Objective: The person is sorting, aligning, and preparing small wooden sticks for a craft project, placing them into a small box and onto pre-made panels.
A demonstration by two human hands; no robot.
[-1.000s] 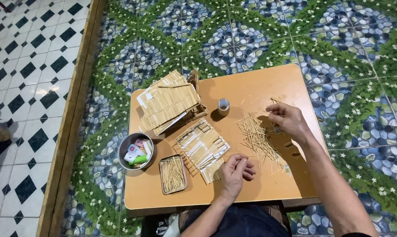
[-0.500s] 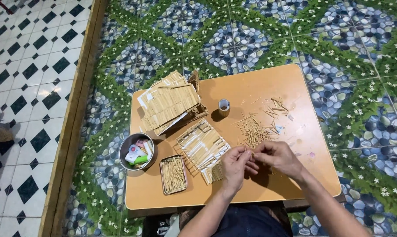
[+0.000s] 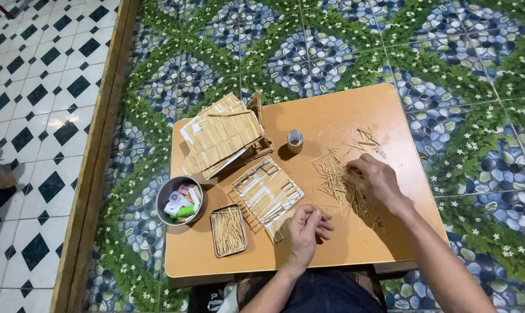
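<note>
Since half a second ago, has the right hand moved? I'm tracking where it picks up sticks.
Yes. The right hand has gone from beside the left hand back out to the loose pile of thin wooden sticks, toward the small tape roll.

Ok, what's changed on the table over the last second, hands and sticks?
The right hand went from the far stick pile to meet the left hand half a second ago, and is now back on the loose sticks. The left hand hardly moved, beside the flat stick panel. Bowl, tin and tape roll stayed put.
</note>
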